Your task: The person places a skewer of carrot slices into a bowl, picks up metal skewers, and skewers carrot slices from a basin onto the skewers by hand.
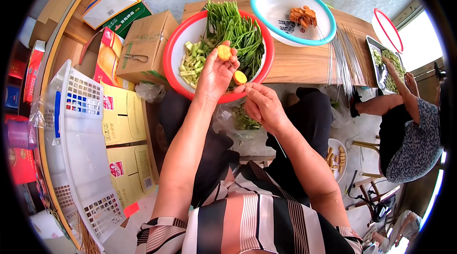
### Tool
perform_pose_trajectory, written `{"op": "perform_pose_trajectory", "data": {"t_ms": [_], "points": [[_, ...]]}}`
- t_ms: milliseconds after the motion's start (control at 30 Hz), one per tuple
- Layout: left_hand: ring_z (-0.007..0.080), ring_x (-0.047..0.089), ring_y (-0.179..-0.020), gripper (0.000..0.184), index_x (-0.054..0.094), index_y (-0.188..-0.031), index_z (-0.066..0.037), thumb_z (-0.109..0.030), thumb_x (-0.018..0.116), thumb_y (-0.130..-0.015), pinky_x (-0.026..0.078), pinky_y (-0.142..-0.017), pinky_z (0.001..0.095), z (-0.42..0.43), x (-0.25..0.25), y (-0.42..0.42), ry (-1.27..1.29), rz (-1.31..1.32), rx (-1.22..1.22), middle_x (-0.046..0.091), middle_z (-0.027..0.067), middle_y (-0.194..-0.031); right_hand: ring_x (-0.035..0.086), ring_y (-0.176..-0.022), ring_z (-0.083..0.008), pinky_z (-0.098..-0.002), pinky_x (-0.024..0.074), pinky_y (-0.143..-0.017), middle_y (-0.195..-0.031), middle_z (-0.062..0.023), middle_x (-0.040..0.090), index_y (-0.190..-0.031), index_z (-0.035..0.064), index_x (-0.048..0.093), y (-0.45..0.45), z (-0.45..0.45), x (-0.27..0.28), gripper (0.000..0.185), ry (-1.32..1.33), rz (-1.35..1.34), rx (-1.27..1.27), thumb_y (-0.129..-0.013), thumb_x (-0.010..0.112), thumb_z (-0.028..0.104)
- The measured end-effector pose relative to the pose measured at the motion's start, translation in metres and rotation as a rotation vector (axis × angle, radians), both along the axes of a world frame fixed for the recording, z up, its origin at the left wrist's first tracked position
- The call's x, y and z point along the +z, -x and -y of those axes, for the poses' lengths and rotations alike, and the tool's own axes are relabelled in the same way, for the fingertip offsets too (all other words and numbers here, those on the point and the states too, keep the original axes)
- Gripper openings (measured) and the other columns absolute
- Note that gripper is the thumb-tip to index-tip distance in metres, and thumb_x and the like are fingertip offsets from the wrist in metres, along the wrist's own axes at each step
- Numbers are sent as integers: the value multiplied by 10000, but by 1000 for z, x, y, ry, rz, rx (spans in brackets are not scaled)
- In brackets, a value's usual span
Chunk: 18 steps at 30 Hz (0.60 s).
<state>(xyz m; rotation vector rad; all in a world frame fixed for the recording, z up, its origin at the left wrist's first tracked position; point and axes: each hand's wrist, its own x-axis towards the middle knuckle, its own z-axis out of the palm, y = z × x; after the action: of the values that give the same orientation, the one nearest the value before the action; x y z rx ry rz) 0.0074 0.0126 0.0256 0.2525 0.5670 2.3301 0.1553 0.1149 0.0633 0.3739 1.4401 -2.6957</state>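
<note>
My left hand pinches a round yellow slice above the red-rimmed bowl. My right hand is closed on a thin metal skewer, whose lower part shows below the fist. A second yellow slice sits by my right fingertips, between the two hands; it seems to be on the skewer's tip. In the bowl lie long green stems at the top and right, and cut pale-green pieces at the left.
A blue-rimmed bowl holding orange-brown slices stands on the wooden table. Metal skewers lie to its right. Another person reaches into a metal tray. Boxes and a white plastic basket are at left.
</note>
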Motion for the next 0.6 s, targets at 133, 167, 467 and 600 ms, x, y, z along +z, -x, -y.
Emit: {"op": "perform_pose_trajectory", "data": {"t_ms": [133, 167, 467, 600], "points": [[163, 539, -880, 388, 503, -1226, -26, -282, 532, -936, 470, -858, 314, 0, -1, 2, 2, 11, -27, 571, 105, -1048, 273, -372, -61, -212, 245, -397, -450, 36, 336, -1011, 1, 594, -1, -3, 0, 245, -8, 3, 0, -980, 429, 178], [168, 541, -885, 389, 504, -1226, -29, -286, 533, -935, 469, -862, 320, 1, -1, 2, 6, -2, -38, 571, 103, -1048, 272, -371, -61, -212, 244, -397, -450, 36, 336, -1008, 2, 594, -2, -3, 1, 243, 4, 2, 0, -979, 430, 179], [195, 553, -930, 384, 506, -1225, -46, -297, 524, -935, 461, -901, 368, 0, 3, -3, 47, -40, -46, 580, 93, -1054, 273, -371, -57, -209, 239, -395, -447, 41, 332, -995, 9, 592, 0, -2, 1, 241, 4, -29, -10, -981, 430, 187], [203, 576, -971, 381, 501, -1230, -57, -307, 507, -943, 466, -943, 386, -2, 5, -8, 49, 37, -21, 588, 95, -1068, 284, -374, -52, -202, 242, -396, -453, 44, 346, -993, 18, 593, 2, 1, -4, 242, -55, -42, -7, -987, 421, 188]]}}
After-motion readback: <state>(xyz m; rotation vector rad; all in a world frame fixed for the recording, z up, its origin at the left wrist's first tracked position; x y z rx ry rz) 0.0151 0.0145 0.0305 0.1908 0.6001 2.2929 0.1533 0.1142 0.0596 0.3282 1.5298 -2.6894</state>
